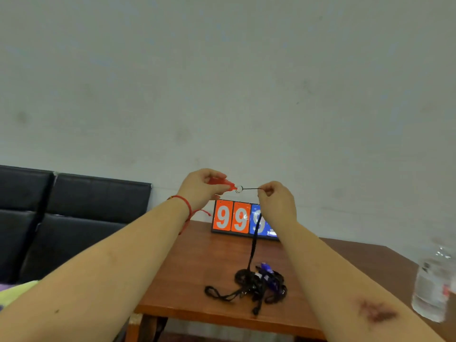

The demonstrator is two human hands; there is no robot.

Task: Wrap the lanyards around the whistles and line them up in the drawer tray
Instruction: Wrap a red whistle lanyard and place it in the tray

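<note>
Raised in front of the wall, my left hand (201, 187) grips a red whistle (223, 184) with a small metal ring (238, 189) at its end. My right hand (275, 197) pinches the thin black cord of its lanyard (254, 239) just right of the ring. The black strap hangs down from my right hand to the wooden table (192, 267). On the table lies a tangled heap of black lanyards (249, 288) with a blue whistle (267, 271) among them. No drawer tray is in view.
A flip scoreboard (233, 218) showing orange and blue 9s stands at the table's back edge against the wall. A clear plastic water bottle (433, 283) stands at the right. A black padded sofa (74, 218) is to the left of the table.
</note>
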